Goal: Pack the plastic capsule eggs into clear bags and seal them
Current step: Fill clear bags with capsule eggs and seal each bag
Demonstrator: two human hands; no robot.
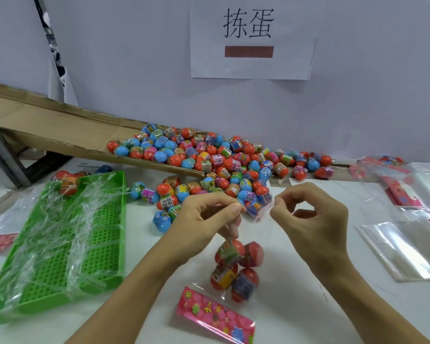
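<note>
- A clear plastic bag with a pink flowered header card point(236, 276) is held up at centre frame, its open top pinched between both hands.
- One top corner is gripped by the left hand point(209, 219), thumb and forefinger pressed together on the film.
- The other corner is pinched by the right hand point(308, 219), the remaining fingers curled loosely.
- Four red plastic capsule eggs point(233, 266) are seen inside the bag, stacked in two pairs; the header card rests on the white table point(333, 306).
- A loose heap of red and blue capsule eggs point(209, 160) is spread across mid-frame, spilling off a sloped cardboard chute point(60, 130).
- A green perforated plastic tray point(67, 244), draped in what looks like crumpled film, lies at lower left.
- Flat empty clear bags point(402, 249) are stacked at right.
</note>
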